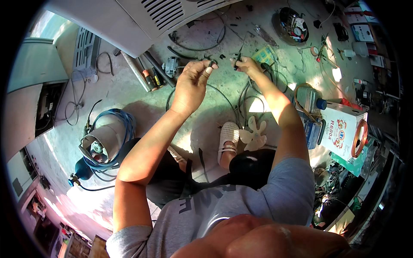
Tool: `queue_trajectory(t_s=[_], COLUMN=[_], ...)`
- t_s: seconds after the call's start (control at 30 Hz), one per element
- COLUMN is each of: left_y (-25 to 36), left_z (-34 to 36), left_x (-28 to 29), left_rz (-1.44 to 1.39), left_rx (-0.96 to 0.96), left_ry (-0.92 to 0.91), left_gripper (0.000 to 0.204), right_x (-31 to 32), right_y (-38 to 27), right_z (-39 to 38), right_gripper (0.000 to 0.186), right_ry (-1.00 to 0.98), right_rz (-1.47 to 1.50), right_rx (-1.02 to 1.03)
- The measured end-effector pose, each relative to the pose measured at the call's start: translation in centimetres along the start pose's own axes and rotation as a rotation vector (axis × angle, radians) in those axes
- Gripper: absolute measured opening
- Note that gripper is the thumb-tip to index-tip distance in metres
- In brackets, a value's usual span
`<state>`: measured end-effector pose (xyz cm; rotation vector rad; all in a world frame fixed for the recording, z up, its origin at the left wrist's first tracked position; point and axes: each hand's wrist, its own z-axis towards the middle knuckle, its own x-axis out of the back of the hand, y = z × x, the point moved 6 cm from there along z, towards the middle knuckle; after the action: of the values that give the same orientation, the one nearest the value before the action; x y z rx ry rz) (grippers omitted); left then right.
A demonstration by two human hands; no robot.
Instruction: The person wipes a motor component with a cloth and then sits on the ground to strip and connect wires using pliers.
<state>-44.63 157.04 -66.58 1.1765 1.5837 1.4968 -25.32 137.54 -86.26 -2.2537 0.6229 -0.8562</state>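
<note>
My left hand [192, 85] is raised in front of me, thumb and fingers pinched on a small dark piece [211, 63] that looks like the end of a black cable. To its right, my right hand [247, 66] is closed round a slim dark hand tool [238, 61] whose thin tip points away from me. Its exact kind is too small to make out. A short gap separates the two hands. Beneath them, black cable [224, 95] curves across the concrete floor. Beyond my right hand lies a yellow-green card [263, 56].
A white slatted appliance [124, 21] fills the far left. Nearer left, a gas cylinder [116, 136] carries coiled blue hose [128, 122]. A small motor [172, 66] and screwdrivers [149, 80] lie mid-left. A fan blade [254, 136], white box [340, 129] and parts basin [277, 30] are rightward.
</note>
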Motion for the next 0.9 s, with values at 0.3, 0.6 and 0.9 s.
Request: queue_trajectory(t_s=[0.3,0.6,0.9], left_y=[-1.8,-2.3,-3.6], left_z=[-1.8,-2.3,-1.9], left_x=[1.9,2.4,1.9], left_rz=[-0.512,-0.736,-0.677], left_rx=[0.512,0.613,0.601], left_ry=[-0.02,0.08,0.115], left_gripper=[0.016,0.015,0.011], right_x=[-2.1,-4.8,-4.5], right_y=[-11.3,-15.0,-15.8], right_z=[-14.4,-20.1,-20.5], right_gripper=[0.039,0.055,0.049], right_ry=[-0.107,-0.235,-0.112], right_rz=[-0.266,-0.418,-0.519], right_rx=[0.329,0.42,0.52])
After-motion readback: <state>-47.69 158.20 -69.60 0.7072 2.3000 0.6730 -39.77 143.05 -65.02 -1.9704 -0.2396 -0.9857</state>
